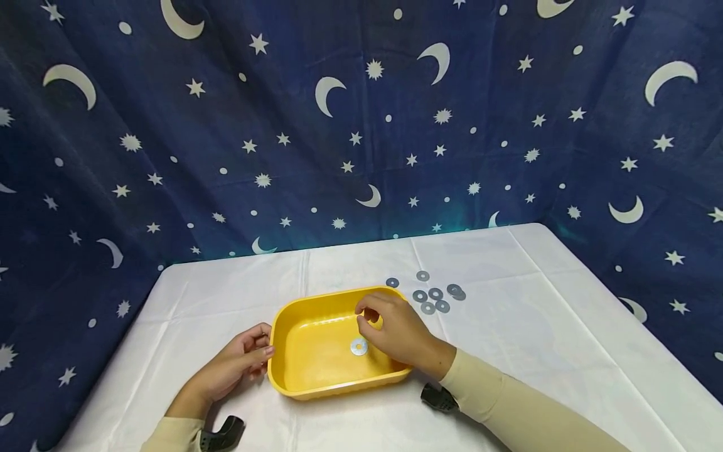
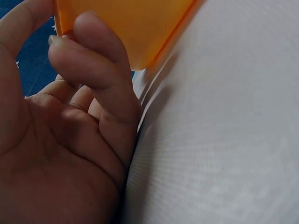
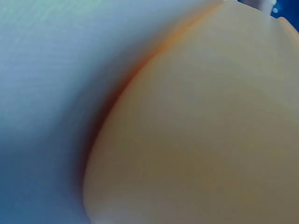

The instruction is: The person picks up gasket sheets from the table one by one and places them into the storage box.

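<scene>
A yellow tray (image 1: 322,384) with raised walls and rounded corners sits on the white cloth. My left hand (image 1: 234,364) pinches its left rim, thumb on top and fingers at the outer wall; the left wrist view shows curled fingers (image 2: 88,65) against the tray's edge. Over the right part of the tray hovers my right hand (image 1: 395,329), its thumb and index finger bent with a small gap between them and nothing visible in it. Below those fingertips a shiny metal washer (image 1: 358,339) shows inside the tray. A close, blurred surface fills most of the right wrist view.
Several grey washers (image 1: 435,294) lie scattered on the cloth beyond the tray's right end, two of them (image 1: 454,289) overlapping. A dark blue curtain (image 1: 305,150) with moons and stars hangs behind the table (image 1: 565,326). Each wrist wears a black device (image 1: 223,434).
</scene>
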Demonstrator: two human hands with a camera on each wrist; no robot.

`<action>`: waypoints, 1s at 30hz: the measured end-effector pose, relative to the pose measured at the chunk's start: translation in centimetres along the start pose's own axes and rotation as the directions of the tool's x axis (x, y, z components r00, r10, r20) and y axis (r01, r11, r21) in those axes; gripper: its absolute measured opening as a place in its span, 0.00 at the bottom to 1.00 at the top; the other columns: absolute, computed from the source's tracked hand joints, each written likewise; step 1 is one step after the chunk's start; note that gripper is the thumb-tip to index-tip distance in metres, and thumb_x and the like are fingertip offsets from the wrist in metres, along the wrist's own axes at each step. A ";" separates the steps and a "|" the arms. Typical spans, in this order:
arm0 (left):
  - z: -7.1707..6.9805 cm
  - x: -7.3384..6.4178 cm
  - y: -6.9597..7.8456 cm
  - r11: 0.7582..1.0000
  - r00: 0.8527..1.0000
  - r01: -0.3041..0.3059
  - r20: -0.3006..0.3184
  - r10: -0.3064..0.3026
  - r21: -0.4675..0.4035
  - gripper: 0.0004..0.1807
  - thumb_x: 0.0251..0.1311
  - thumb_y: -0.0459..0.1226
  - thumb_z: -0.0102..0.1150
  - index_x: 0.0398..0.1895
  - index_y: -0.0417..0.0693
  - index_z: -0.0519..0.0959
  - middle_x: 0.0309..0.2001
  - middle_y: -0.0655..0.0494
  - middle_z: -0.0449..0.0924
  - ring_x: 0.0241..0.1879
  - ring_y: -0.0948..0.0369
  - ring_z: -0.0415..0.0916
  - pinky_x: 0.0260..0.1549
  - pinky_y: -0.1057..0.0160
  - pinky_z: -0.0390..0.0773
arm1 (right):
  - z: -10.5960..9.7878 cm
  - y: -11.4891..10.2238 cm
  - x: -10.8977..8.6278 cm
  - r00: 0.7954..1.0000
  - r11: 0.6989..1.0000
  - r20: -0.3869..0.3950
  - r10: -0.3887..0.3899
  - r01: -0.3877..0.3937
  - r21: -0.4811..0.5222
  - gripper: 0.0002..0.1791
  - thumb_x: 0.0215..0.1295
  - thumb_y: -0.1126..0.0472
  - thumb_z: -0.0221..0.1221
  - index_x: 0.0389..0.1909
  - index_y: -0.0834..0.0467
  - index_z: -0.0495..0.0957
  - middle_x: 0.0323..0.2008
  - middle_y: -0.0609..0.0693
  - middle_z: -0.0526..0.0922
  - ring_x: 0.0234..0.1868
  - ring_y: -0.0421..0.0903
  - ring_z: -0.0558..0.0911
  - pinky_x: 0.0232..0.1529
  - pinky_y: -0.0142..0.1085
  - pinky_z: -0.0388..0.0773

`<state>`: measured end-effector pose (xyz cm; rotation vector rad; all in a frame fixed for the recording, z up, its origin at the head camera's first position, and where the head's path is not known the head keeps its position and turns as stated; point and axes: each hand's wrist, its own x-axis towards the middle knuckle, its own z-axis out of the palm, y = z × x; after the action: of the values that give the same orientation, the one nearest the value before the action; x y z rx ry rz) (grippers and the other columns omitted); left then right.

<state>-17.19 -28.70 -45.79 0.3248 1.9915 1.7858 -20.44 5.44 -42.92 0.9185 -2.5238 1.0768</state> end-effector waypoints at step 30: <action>-0.1 0.1 -0.1 1.000 1.000 0.017 -0.011 -0.017 0.016 0.09 0.73 0.34 0.51 0.52 0.42 0.67 0.37 0.60 0.76 0.26 0.68 0.70 0.22 0.73 0.71 | -6.8 6.1 -0.9 0.963 0.967 -0.089 0.255 -0.251 0.049 0.06 0.67 0.64 0.60 0.43 0.55 0.82 0.28 0.45 0.81 0.31 0.42 0.76 0.36 0.34 0.78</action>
<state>-17.32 -28.76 -45.94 0.3025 2.0115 1.7655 -23.73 13.94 -42.01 0.5474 -2.6001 1.2118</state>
